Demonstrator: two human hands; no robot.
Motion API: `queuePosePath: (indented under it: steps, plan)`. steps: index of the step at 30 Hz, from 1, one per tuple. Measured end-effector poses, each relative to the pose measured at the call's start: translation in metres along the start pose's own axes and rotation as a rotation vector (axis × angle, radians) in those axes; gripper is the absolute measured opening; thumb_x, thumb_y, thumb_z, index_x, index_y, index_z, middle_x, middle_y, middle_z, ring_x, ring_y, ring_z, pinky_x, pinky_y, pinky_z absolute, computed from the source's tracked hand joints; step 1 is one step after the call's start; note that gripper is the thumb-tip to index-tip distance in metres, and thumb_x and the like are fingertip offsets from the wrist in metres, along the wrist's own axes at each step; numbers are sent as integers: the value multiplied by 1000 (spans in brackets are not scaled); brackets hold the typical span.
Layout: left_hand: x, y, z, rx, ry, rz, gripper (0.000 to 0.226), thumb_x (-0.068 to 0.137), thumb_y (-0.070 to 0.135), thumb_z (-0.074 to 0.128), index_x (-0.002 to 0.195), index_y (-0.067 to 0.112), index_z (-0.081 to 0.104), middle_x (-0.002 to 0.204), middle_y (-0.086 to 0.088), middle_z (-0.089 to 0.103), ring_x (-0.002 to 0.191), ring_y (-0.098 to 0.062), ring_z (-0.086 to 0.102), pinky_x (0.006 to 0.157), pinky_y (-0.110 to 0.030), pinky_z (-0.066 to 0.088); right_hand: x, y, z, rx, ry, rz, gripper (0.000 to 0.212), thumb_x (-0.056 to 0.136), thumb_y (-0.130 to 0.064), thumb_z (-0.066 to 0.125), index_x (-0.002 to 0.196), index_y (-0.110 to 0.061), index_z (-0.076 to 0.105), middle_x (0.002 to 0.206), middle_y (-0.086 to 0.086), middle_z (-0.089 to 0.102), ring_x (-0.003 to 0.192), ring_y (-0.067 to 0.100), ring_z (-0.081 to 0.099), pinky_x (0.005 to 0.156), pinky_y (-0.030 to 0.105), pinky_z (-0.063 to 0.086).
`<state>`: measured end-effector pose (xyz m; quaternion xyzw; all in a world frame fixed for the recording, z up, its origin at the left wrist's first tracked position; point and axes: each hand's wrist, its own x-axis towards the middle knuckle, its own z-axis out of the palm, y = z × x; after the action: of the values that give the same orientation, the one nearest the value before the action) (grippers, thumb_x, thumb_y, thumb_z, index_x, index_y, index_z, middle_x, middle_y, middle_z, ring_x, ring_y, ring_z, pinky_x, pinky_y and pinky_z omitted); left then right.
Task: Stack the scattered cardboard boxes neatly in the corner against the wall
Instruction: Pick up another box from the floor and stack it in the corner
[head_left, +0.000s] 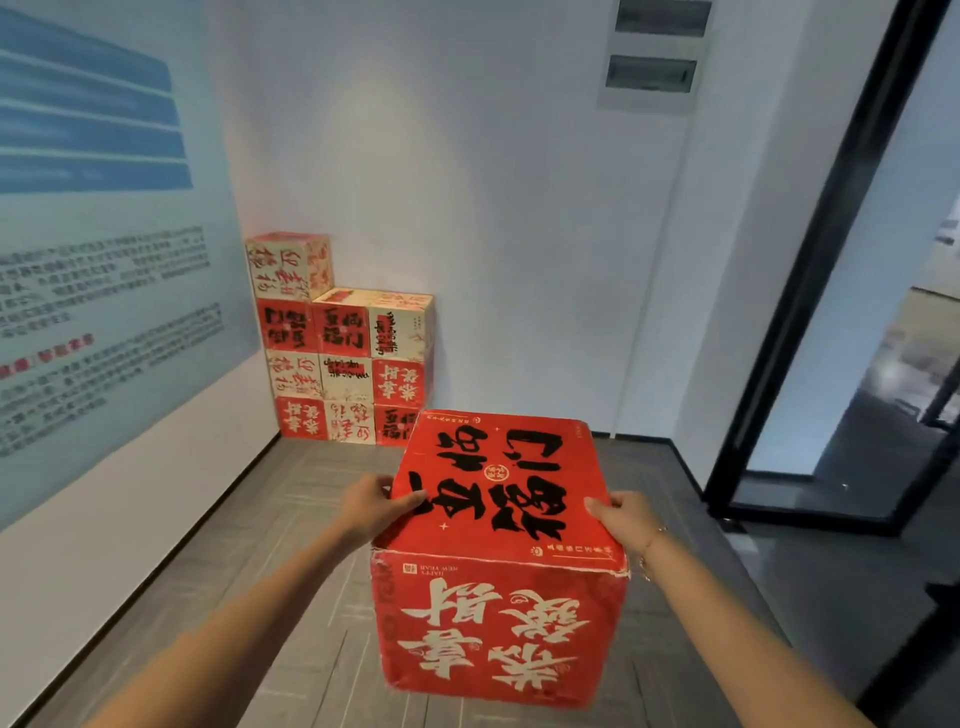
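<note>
Most boxes already sit in the corner stack (343, 358), and the left hand (371, 506) and right hand (626, 517) clamp 1 more box (498, 561) between them, not yet placed.

A strip of grey floor (322, 499) is lying open between the near red box (498, 561) and the far stack of boxes (348, 364). The poster wall (114, 312) is closing off the left, the white wall (493, 208) the far side. On the right, a black-framed glass door (810, 332) is standing in the way. The stack's stepped top, lower on its right, is sitting uncovered.
</note>
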<state>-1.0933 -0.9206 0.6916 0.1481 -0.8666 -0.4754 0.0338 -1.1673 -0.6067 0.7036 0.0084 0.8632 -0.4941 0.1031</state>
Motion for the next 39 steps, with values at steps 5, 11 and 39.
queuePosePath:
  steps: [5,11,39]
  plan:
    - [85,-28,-69,78,67,-8,25,81,44,71,91,21,66,76,6,66,65,-7,64,51,-15,45,77,-56,72,33,-25,-7,15,91,-25,58,83,-15,65,86,11,71,82,27,70,81,42,56]
    - [188,-54,-137,96,112,-15,24,81,44,71,90,22,67,79,6,67,68,-6,63,54,-16,45,169,-120,141,53,-35,-2,16,90,-29,58,89,-14,65,89,10,72,82,25,69,83,44,56]
    - [627,-97,-292,83,338,-67,28,81,46,70,88,19,73,79,1,74,72,-13,69,66,-28,54,617,-349,308,-42,-196,-183,33,95,-29,49,120,-7,53,106,11,61,90,24,58,79,31,46]
